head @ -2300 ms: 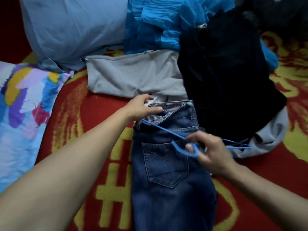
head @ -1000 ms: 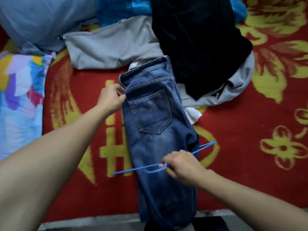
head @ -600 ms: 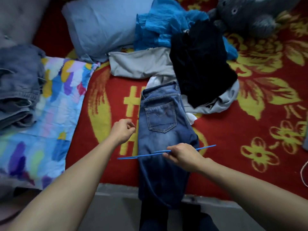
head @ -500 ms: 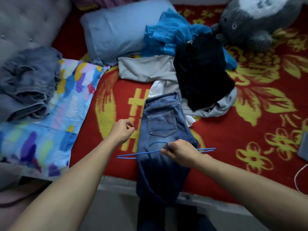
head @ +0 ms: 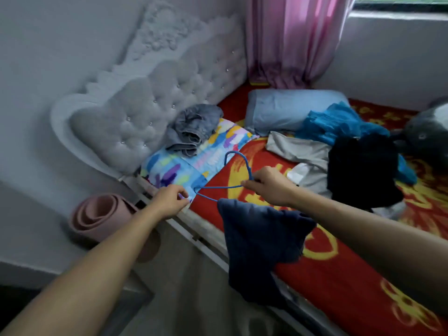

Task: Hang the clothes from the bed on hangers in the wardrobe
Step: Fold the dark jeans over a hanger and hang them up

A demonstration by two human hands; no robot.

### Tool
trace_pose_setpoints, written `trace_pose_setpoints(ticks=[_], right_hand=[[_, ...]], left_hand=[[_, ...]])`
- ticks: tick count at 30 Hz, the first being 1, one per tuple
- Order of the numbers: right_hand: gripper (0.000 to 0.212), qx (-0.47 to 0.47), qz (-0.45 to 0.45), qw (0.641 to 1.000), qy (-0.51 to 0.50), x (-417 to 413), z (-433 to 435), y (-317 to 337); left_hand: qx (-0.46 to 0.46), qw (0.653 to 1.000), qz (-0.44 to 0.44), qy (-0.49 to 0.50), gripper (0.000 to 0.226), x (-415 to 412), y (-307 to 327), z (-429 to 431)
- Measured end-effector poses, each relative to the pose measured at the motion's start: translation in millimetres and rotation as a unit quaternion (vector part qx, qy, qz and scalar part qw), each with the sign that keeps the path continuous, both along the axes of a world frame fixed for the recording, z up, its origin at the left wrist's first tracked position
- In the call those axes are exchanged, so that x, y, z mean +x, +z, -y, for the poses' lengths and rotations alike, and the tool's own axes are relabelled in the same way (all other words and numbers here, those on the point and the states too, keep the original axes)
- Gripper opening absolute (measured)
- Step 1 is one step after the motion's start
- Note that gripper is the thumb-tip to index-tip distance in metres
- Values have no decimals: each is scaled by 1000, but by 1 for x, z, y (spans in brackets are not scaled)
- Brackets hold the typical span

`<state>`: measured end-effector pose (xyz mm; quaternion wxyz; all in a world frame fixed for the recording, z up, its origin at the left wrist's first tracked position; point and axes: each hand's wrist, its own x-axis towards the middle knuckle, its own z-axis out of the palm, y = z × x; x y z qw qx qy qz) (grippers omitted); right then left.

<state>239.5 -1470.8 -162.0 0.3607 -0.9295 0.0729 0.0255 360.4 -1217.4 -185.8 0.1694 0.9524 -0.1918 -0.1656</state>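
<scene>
Jeans point(head: 261, 251), dark blue, draped over the lower bar of a blue wire hanger point(head: 218, 187), lifted off the red-and-yellow bed point(head: 339, 275) and dangling past its near left edge. Right hand point(head: 269, 187) at the neck of the hanger, just below the hook, fingers curled and pinching the wire. Left hand point(head: 169, 202) just left of the hanger's left corner, near it but apart, fingers curled with thumb against forefinger. Something small and pale at its fingertips, too blurred to tell whether held.

Farther right on the bed, a heap of clothes: black garment point(head: 363, 170) lying over a pale grey garment point(head: 295, 149), turquoise garment point(head: 339, 124) beyond both. Light blue pillow point(head: 286, 107) at the far side, below the pink curtain point(head: 291, 37). Multicoloured pillow point(head: 194, 166) at the left, against the tufted white headboard point(head: 145, 112), with a crumpled grey-blue garment point(head: 194, 127) on top. Grey plush toy point(head: 426, 132) at the far right edge of the view. Rolled pink mat point(head: 99, 214) on the floor, left of the bed.
</scene>
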Motion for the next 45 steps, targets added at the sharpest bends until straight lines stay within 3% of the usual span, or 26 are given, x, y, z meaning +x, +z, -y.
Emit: trace_pose_setpoints(ticks=[9,14,18,22,25,30,37,45], right_hand=[[36,141,74,985,64,-19,-181,131],[27,212,75,970,97,-36,-295,183],[23,259,81,956,115,-50,-367,220],[25,291,56,944,142,-61,-423,260],[24,308,42,937,162,-63,-463,283],[14,372,-3,910,186,-54,-534,305],[15,441,-40,857,263,-29,-642,322],[16,366,28,865,341,24,-765,318]], left_hand=[[-60,993,27,93,6,-78,57,-199],[-107,987,-28,118,7,-134,56,-297],[-216,955,-45,199,45,-164,75,-362],[-325,915,-66,230,34,-183,95,-411],[-356,894,-20,271,20,-189,104,-445],[-277,899,68,333,9,-196,125,-514],[-175,875,142,428,16,-195,155,-622],[-109,843,230,474,19,-170,199,-708]])
